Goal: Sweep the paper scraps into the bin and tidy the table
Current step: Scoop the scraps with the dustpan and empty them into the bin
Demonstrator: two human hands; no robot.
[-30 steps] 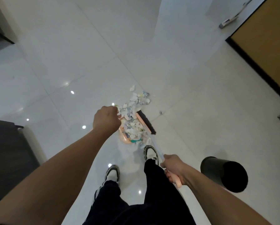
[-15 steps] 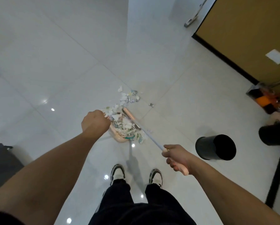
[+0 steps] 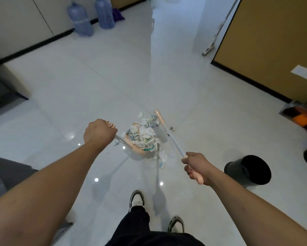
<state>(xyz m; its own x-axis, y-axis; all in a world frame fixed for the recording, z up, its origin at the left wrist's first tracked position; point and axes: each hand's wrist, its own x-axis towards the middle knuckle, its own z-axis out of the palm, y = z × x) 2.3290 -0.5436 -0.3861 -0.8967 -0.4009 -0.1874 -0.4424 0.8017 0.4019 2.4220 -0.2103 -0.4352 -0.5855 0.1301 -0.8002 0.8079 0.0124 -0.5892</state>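
Left hand (image 3: 99, 131) clenches dustpan (image 3: 134, 148) handle; right hand (image 3: 196, 166) grips broom (image 3: 168, 134) handle. Paper scraps (image 3: 142, 136) heaped in pan on floor, some spilling beside it. Bin (image 3: 248, 172) stands nearby, right. Scraps look light, loose, liable to scatter; lift pan level by handle.

Glossy white floor tiles (image 3: 113, 82) mirror ceiling lights. Two blue water jugs (image 3: 81, 20) stand by the cream far wall (image 3: 15, 20); a tan panel (image 3: 273, 41) with black skirting lines the right.
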